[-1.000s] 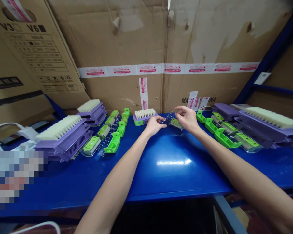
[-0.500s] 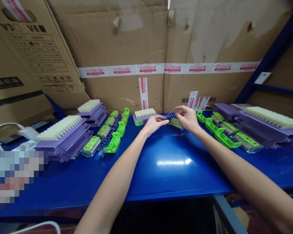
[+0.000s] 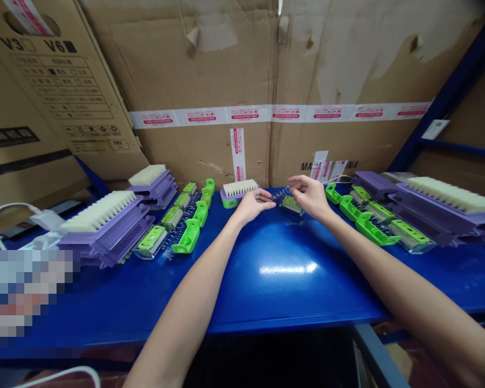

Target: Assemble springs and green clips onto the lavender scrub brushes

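Toward the back of the glossy blue table [image 3: 267, 299], a thin coiled metal spring [image 3: 282, 193] spans between the hands. The left hand [image 3: 250, 206] pinches one end, thumb and fingers nearly together; the right hand [image 3: 311, 195] is half-open at the other, its grip unclear. Beside it lies a green-topped rectangular block [image 3: 292, 203]; a purple-and-green brush with cream bristles [image 3: 239, 188] sits by the left.

White glare streak on blue tabletop [image 3: 246, 296], light from above; space beneath [image 3: 283, 358] near-black; edges wide-angle stretched; lower-left patch [image 3: 24, 296] pixelated.
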Demonstrator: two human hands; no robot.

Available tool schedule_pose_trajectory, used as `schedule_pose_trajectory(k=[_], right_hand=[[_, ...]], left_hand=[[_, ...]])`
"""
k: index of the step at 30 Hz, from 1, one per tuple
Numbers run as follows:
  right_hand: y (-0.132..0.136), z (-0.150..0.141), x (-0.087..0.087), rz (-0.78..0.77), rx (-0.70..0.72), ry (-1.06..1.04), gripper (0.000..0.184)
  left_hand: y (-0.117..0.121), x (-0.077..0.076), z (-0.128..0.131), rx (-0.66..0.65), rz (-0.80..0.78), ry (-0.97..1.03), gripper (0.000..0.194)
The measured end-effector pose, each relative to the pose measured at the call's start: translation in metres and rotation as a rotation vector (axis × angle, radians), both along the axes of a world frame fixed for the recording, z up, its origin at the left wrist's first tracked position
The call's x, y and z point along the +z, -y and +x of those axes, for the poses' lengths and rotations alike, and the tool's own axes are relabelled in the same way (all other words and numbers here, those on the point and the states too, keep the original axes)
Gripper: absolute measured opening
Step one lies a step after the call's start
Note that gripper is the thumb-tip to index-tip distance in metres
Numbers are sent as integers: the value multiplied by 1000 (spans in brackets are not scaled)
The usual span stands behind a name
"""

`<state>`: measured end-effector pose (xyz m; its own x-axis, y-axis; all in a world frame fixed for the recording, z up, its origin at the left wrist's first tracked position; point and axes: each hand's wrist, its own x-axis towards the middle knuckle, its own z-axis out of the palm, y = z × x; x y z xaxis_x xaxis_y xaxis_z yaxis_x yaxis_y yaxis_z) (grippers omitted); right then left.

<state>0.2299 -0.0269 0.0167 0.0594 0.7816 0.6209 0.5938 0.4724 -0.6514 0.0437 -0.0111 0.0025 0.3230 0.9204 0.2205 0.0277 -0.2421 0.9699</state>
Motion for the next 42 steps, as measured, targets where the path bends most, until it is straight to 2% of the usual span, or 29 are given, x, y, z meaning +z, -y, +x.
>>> schedule_pose_trajectory(k=[8,14,17,20,25,32,36,42], right_hand=[[-1,-1,0,-32,-1,70,31],[1,-2,0,-45,-10,98,30],[0,-2,0,-55,-22,106,31],[-2,-1,-1,-61,-48,114,31],[-6,2,-3,-65,-86,125,32],[-6,5,-3,-38,-85,91,30],[-3,5,1,-24,-97,70,31],[-1,4,1,-23,-86,33,32]], left_hand=[[-3,0,5,158,206,-79,32],[-1,-2,4,279,440,-251,31],[0,-2,4,317,585,-319,30],[4,1,6,328,632,-347,30],[10,6,10,278,549,-285,29],[11,7,14,152,286,-42,27],[14,11,13,137,157,-9,28],[12,12,9,106,73,87,29]])
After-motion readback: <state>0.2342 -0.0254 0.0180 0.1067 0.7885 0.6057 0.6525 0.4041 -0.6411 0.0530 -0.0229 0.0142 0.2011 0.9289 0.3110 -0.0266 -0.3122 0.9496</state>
